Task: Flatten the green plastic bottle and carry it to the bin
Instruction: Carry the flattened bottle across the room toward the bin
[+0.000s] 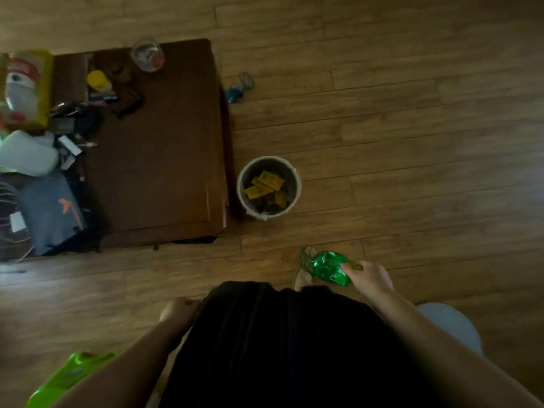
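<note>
I see the crumpled green bottle clamped in the right hand, low and ready to carry; the bin stands on the floor at eleven o'clock. The left hand hangs curled, empty.

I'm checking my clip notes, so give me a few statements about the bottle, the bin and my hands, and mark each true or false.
1. The right hand holds the green bottle. True.
2. The bottle is already in the bin. False: it is in the hand, short of the bin.
3. The bin stands on the floor beside the brown table. True.
4. The bin is empty. False: yellow wrappers lie inside.
5. The left hand grips the bottle too. False: it is at the person's side.
</note>
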Demonstrator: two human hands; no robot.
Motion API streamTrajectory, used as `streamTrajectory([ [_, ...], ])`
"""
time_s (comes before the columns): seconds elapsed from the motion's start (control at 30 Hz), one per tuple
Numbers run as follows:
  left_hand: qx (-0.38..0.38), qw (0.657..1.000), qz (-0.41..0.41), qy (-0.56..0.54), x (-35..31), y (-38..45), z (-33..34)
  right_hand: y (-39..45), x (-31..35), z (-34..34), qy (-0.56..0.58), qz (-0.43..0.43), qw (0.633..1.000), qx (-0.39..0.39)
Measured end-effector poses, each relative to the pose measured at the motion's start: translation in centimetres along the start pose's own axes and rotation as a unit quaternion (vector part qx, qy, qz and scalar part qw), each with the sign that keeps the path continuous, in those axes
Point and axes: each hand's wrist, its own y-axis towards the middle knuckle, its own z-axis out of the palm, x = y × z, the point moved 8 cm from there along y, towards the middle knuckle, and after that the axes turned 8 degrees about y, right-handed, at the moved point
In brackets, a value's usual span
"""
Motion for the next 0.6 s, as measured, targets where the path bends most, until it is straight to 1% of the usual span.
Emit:
streamTrajectory([
  [0.1, 0.025, 0.998, 0.049, 0.017, -7.1, 0.3, 1.4, 3.1, -1.4, -5.0, 0.006, 0.038, 0.999, 0.023],
  [0.13, 0.025, 0.997, 0.066, 0.029, -9.6, 0.3, 1.6, 4.1, -1.8, -6.5, 0.017, 0.050, 0.998, 0.020],
  [0.23, -0.010, 0.994, 0.105, 0.019, -15.7, 0.2, 1.3, 6.6, -2.4, -9.9, 0.087, 0.087, 0.992, -0.003],
  [0.3, -0.004, 0.994, 0.113, -0.007, -18.4, 0.3, 1.4, 8.0, -1.8, -11.4, 0.124, 0.100, 0.987, -0.021],
  [0.37, 0.008, 0.995, 0.096, -0.038, -19.9, 1.3, 1.1, 9.7, -0.2, -12.6, 0.140, 0.100, 0.985, -0.026],
  [0.47, 0.042, 0.994, 0.031, -0.097, -21.6, 3.6, -0.1, 12.6, 3.2, -14.2, 0.149, 0.099, 0.984, -0.017],
  [0.53, 0.046, 0.991, -0.011, -0.124, -23.3, 5.0, -1.2, 14.7, 6.4, -15.5, 0.125, 0.081, 0.989, -0.021],
  [0.6, 0.043, 0.986, -0.025, -0.158, -26.1, 6.6, -2.4, 16.9, 10.2, -17.2, 0.085, 0.056, 0.995, -0.007],
])
